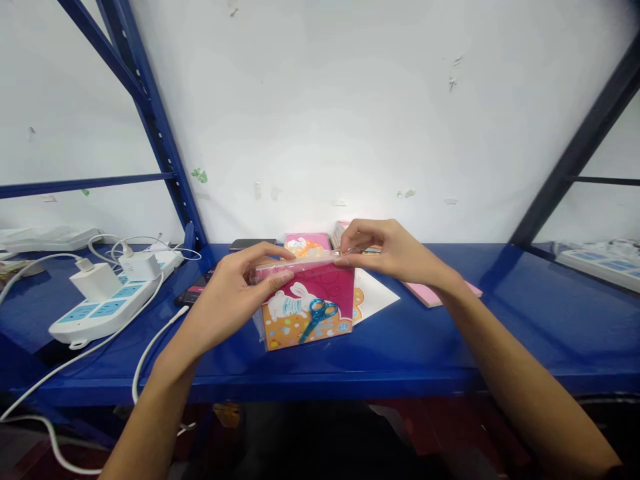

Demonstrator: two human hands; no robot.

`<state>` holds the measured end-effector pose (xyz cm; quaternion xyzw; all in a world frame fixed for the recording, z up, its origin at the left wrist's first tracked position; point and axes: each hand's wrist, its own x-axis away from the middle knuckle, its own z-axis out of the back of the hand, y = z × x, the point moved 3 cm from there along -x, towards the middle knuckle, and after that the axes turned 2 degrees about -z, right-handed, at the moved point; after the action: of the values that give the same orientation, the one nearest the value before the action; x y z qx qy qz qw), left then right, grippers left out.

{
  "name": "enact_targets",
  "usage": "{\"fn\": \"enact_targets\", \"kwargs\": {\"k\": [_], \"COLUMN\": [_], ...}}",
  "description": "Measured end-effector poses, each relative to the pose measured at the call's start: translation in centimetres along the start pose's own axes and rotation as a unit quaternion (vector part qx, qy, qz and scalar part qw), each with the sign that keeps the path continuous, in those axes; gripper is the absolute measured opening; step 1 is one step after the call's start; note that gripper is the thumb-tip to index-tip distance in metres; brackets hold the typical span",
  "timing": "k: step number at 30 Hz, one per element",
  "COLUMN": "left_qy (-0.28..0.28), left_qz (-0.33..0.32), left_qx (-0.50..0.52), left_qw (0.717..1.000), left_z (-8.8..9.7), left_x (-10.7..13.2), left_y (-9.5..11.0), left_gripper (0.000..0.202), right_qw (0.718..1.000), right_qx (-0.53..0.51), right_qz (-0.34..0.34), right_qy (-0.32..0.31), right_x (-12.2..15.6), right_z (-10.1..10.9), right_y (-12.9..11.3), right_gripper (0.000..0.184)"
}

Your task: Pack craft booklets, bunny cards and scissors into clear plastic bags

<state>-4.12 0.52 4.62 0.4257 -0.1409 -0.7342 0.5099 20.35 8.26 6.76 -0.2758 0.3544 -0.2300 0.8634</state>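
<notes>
Dark phone [194, 291] partly concealed by left hand [227, 297]; power strip [600, 269] cut off by right frame edge.

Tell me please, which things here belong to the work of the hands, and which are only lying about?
In the work:
left hand
right hand
clear plastic wrap
rabbit-printed pink pack

Lying about:
white power strip
white charger
black phone
pink sheet

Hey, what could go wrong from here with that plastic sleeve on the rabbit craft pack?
The left hand and right hand pinch only the top edge of the clear plastic sleeve, so it might tear or slip. The rabbit-printed pack could then tip. The blue-handled scissors might slide if loose, though they may be printed on.
</notes>
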Motion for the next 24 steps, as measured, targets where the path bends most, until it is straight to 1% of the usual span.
{"fn": "enact_targets", "kwargs": {"k": [5, 10, 18, 21, 24], "left_qy": [-0.005, 0.0, -0.018, -0.015, -0.008], "left_qz": [0.009, 0.018, 0.015, 0.012, 0.014], "left_qx": [0.015, 0.02, 0.031, 0.018, 0.011], "left_qw": [1.0, 1.0, 0.999, 1.0, 1.0], "left_z": [0.28, 0.23, 0.04, 0.01, 0.05], "left_x": [-0.05, -0.11, -0.18, -0.2, -0.2], "left_y": [-0.11, -0.41, -0.4, -0.39, -0.48], "left_gripper": [0.039, 0.041, 0.04, 0.039, 0.038], "right_qw": [0.999, 0.999, 0.998, 0.999, 0.999], "right_qx": [-0.03, -0.031, -0.06, -0.034, -0.005], "right_qz": [-0.02, -0.012, -0.026, -0.028, -0.013], "right_qy": [0.02, 0.028, 0.006, -0.016, -0.036], "right_x": [0.28, 0.24, 0.48, 0.45, 0.31], "right_z": [0.5, 0.37, 0.54, 0.34, 0.0], "right_y": [0.26, 0.47, 0.06, 0.12, 0.34], "right_gripper": [0.027, 0.02, 0.021, 0.022, 0.029]}}
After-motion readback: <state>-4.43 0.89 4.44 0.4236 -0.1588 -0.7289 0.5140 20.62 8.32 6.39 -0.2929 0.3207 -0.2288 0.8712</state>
